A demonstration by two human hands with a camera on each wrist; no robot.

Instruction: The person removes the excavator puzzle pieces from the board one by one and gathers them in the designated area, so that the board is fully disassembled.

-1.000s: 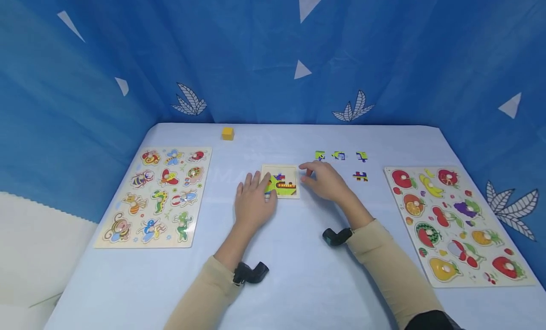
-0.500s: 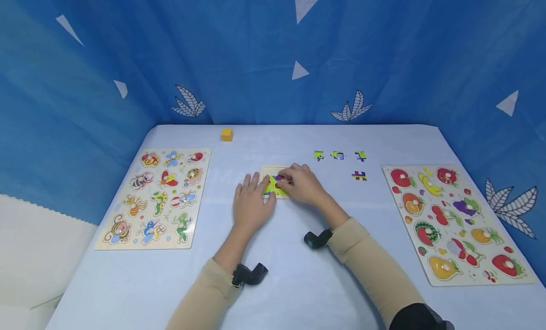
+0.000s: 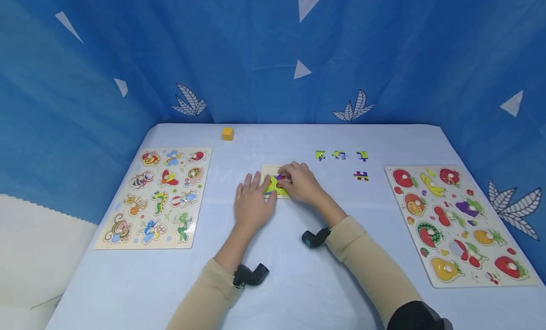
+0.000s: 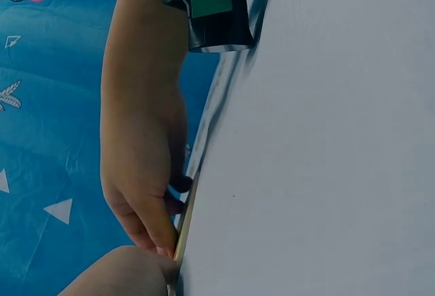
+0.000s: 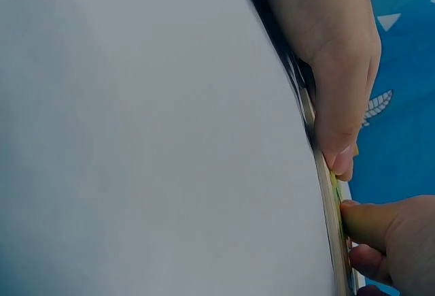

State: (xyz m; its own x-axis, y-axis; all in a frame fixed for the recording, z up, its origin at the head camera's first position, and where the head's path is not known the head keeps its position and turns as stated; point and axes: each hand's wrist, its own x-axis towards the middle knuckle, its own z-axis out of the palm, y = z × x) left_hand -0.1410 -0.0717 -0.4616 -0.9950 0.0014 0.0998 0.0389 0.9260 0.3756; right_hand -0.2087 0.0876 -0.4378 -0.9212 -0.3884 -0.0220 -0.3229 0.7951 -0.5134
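Note:
A small square jigsaw tray (image 3: 271, 168) with a pale wooden rim lies mid-table, partly filled with lime green, purple and red pieces. My left hand (image 3: 252, 203) lies over its left edge, fingers straight and spread. From the right, my right hand (image 3: 302, 185) reaches over the tray with bent fingers. Its thumb and index finger pinch at a purple and red puzzle piece (image 3: 278, 177) in the tray; the hand covers the tray's right part. The right wrist view shows the right hand's fingertips (image 5: 333, 158) down at the tray's surface, close to the left thumb (image 5: 370, 221).
Several loose puzzle pieces (image 3: 339, 155) lie behind and right of the tray. An insect knob board (image 3: 164, 235) lies on the left, a fruit knob board (image 3: 409, 235) on the right. A yellow cube (image 3: 228, 134) sits near the back edge, before a blue curtain (image 3: 256, 55).
My right hand has moved left from beside the tray onto its pieces, then stayed there. The left hand has kept its place on the tray. The loose pieces have not moved.

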